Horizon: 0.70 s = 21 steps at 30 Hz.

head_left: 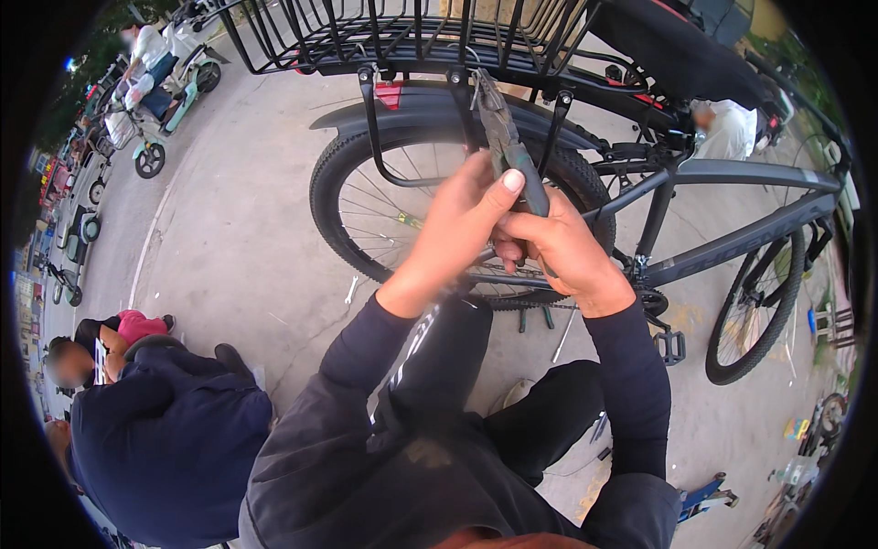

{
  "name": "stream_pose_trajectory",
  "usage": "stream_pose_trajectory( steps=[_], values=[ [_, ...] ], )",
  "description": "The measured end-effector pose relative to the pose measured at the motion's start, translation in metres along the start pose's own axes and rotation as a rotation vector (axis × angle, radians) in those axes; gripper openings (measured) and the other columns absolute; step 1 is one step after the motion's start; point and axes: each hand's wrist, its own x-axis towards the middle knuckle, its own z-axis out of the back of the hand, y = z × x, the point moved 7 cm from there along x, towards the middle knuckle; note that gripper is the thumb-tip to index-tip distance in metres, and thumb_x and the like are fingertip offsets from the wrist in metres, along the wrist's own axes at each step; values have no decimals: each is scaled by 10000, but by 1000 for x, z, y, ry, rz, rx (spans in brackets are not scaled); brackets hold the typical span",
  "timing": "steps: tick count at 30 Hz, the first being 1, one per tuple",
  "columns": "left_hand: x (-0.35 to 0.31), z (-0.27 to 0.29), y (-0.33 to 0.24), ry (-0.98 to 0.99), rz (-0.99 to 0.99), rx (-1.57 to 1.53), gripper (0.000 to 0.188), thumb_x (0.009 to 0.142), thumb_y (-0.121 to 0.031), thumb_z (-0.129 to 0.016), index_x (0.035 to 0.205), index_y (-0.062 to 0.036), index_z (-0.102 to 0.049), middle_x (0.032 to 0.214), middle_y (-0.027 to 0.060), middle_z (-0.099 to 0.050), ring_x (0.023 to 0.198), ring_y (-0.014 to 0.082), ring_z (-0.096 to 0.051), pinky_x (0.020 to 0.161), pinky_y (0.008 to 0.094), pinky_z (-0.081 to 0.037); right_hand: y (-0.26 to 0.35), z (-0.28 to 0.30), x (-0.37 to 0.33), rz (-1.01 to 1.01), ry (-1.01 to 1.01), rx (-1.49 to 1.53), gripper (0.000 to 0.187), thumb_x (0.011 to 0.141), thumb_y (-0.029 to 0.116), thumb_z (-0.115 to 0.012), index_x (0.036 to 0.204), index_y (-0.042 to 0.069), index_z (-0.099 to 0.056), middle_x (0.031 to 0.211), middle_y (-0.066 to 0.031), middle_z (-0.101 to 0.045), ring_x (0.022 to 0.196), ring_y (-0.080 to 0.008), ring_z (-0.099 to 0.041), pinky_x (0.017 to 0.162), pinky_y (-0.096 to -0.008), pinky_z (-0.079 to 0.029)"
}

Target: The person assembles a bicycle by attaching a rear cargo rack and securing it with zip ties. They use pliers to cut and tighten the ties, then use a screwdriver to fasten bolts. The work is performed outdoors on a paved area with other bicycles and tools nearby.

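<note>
Both hands are wrapping the pliers (508, 151): left hand (457, 224) steadying with its thumb along the handle, right hand (560, 245) squeezing from the right. Nose is pointing up at the basket (384, 37) mount above the rear wheel (366, 210), probably for two-handed leverage.
</note>
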Motion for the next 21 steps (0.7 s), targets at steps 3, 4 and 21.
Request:
stream_pose_trajectory(
  steps=[3, 4, 21],
  values=[
    [6, -5, 1, 148, 207, -129, 445, 1047, -374, -548, 1307, -14, -571, 1209, 132, -662, 1088, 199, -662, 900, 349, -576, 0, 2, -1, -67, 98, 236, 244, 950, 49, -564, 1183, 103, -512, 852, -56, -542, 664, -146, -520, 578, -339, -480],
    [12, -6, 4, 160, 175, -155, 444, 1046, -375, -550, 1302, -14, -572, 1211, 138, -664, 1086, 210, -666, 905, 358, -581, -6, 4, 4, -118, 244, 324, 276, 943, 58, -559, 1205, 124, -505, 840, -69, -524, 652, -172, -518, 591, -379, -492],
    [62, -44, 5, 354, -34, -558, 427, 1086, -431, -440, 865, -78, -536, 874, 114, -657, 1100, 356, -653, 991, 509, -489, 46, -21, -90, 320, -814, -1284, 897, 756, 347, -841, 1409, -106, -426, 1340, -261, -546, 1265, -410, -527, 1060, -473, -433]
  ],
)
